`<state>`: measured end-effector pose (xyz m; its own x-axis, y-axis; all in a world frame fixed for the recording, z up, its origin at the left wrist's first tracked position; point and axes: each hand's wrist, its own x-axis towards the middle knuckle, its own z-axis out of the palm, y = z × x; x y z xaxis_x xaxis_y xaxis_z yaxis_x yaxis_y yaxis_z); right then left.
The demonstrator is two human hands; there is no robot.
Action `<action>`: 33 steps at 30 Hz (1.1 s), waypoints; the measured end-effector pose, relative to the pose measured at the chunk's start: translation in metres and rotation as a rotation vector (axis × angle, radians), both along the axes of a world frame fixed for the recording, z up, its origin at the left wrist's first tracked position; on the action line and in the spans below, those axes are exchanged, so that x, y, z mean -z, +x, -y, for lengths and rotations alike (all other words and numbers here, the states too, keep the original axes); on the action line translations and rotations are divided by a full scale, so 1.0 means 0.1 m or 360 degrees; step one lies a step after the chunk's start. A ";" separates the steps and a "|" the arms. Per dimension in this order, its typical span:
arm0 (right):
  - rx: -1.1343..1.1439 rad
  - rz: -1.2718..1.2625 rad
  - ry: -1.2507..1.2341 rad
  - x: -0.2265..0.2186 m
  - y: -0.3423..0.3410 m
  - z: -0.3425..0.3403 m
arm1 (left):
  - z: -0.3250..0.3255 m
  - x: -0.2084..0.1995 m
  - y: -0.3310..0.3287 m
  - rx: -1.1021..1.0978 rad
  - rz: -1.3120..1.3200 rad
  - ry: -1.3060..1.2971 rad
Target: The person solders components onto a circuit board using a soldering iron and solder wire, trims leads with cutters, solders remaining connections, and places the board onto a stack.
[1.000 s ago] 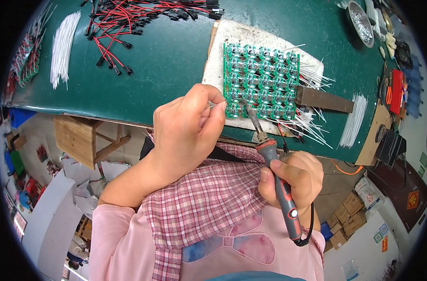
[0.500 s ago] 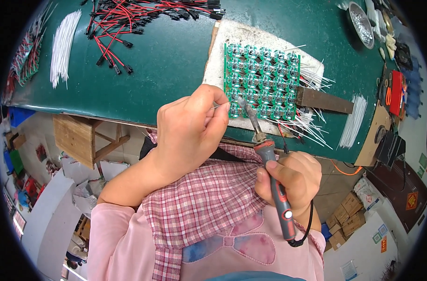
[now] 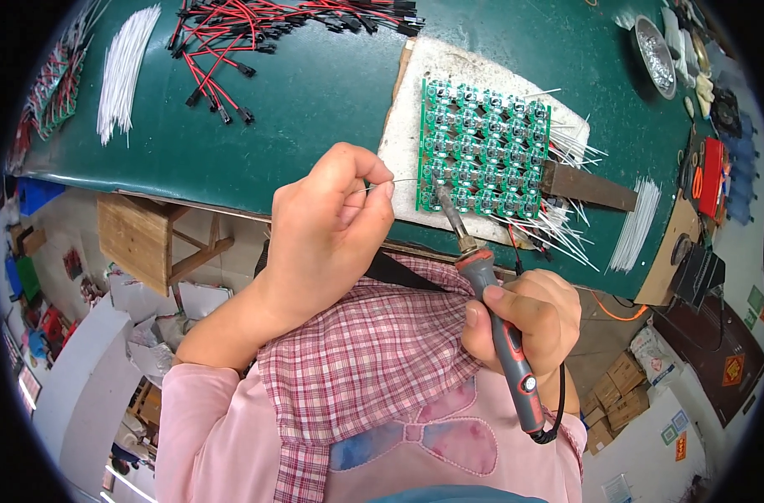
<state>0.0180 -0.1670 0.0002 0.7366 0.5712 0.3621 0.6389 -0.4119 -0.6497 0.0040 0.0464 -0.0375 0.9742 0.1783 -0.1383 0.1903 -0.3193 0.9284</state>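
A panel of small green circuit boards (image 3: 485, 151) lies on a white, stained pad (image 3: 403, 126) on the table. Pinched between thumb and forefinger of my left hand (image 3: 336, 222) is a thin solder wire (image 3: 405, 179), whose end reaches the panel's left edge. My left fingertips are just left of the panel, apart from it. Gripped in my right hand (image 3: 528, 323) is a grey and red soldering iron (image 3: 491, 289). Its tip is over the panel's lower left boards; exact contact is too small to tell.
A flat dark bar (image 3: 595, 189) lies against the panel's right side, with white wires (image 3: 558, 235) around it. Bundled white wires (image 3: 129, 75) and red-black connector leads (image 3: 222, 63) lie at the left and back. A metal bowl (image 3: 654, 57) stands far right.
My left hand has drawn back leftward from the panel, so more of the solder wire shows. The iron's tip has shifted slightly over the lower left boards. The whole view has moved a little.
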 end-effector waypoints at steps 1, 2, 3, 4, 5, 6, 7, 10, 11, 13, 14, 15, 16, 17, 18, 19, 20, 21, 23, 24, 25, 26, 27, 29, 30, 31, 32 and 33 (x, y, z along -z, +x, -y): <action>0.0000 -0.0003 0.0007 0.01 0.00 0.00 | 0.00 0.00 0.00 0.0029 0.0005 -0.0009; -0.0004 -0.0002 0.0008 0.01 0.00 -0.01 | 0.00 0.00 -0.01 0.0059 0.0009 -0.0018; -0.0005 -0.0004 -0.0002 0.00 0.00 -0.02 | 0.00 0.00 0.00 0.0061 0.0011 -0.0020; -0.0005 -0.0006 -0.0012 -0.01 0.00 -0.03 | 0.00 0.01 0.00 0.0058 0.0017 0.0009; -0.0004 -0.0005 -0.0014 0.00 -0.01 -0.04 | 0.00 0.01 0.01 0.0056 0.0023 0.0039; -0.0006 -0.0003 0.0000 0.02 -0.01 -0.05 | 0.00 0.02 0.01 0.0056 0.0024 0.0039; -0.0008 -0.0001 0.0014 0.03 -0.02 -0.06 | 0.00 0.03 0.01 0.0052 0.0015 0.0038; -0.0043 0.0065 -0.0047 0.01 0.00 -0.08 | 0.03 0.06 0.02 0.0017 0.0027 0.0057; -0.0043 0.0066 -0.0046 0.02 -0.01 -0.08 | 0.04 0.08 0.02 -0.0014 0.0046 0.0077; -0.0047 0.0136 -0.0129 0.02 -0.03 -0.09 | 0.05 0.08 0.02 -0.0018 0.0058 0.0084; -0.0048 0.0137 -0.0127 0.02 -0.04 -0.09 | 0.05 0.08 0.02 -0.0022 0.0068 0.0090; -0.0038 0.0137 -0.0125 0.03 -0.04 -0.10 | 0.06 0.08 0.03 -0.0020 0.0070 0.0091; -0.0028 0.0137 -0.0124 0.03 -0.04 -0.10 | 0.06 0.08 0.03 -0.0003 0.0097 0.0097; -0.0025 0.0138 -0.0124 0.03 -0.04 -0.10 | 0.06 0.08 0.04 0.0015 0.0124 0.0104; -0.0036 0.0150 -0.0142 0.03 -0.05 -0.10 | 0.06 0.07 0.03 0.0017 0.0125 0.0106; -0.0047 0.0161 -0.0160 0.03 -0.05 -0.09 | 0.05 0.07 0.02 0.0022 0.0119 0.0130; -0.0044 0.0160 -0.0158 0.02 -0.05 -0.07 | 0.04 0.07 0.01 0.0028 0.0113 0.0154; -0.0003 0.0111 -0.0077 0.00 -0.06 -0.05 | 0.02 0.05 0.00 0.0031 0.0111 0.0155; 0.0029 0.0035 0.0003 -0.06 -0.09 0.01 | -0.03 0.01 -0.03 0.0069 0.0054 0.0151; 0.0027 0.0032 0.0007 -0.08 -0.10 0.04 | -0.03 0.00 -0.06 0.0067 0.0052 0.0155; -0.0016 -0.0015 -0.0008 -0.09 -0.12 0.05 | -0.03 0.01 -0.08 0.0049 0.0012 0.0012; -0.0059 -0.0062 -0.0023 -0.09 -0.13 0.06 | -0.03 0.01 -0.11 0.0030 -0.0028 -0.0132; -0.0056 -0.0044 -0.0012 -0.06 -0.14 0.05 | -0.02 0.02 -0.12 0.0029 -0.0030 -0.0131; -0.0055 -0.0040 -0.0009 -0.03 -0.16 0.06 | 0.02 0.02 -0.13 0.0005 -0.0021 -0.0138; -0.0051 -0.0033 -0.0009 -0.02 -0.16 0.06 | 0.03 0.01 -0.13 0.0004 -0.0021 -0.0138; -0.0052 -0.0033 -0.0009 -0.03 -0.16 0.05 | 0.03 0.01 -0.13 0.0027 -0.0055 -0.0136; -0.0053 -0.0044 -0.0021 -0.03 -0.16 0.05 | 0.04 0.00 -0.12 0.0048 -0.0089 -0.0133; -0.0053 -0.0055 -0.0033 -0.03 -0.17 0.04 | 0.04 0.01 -0.12 0.0048 -0.0089 -0.0133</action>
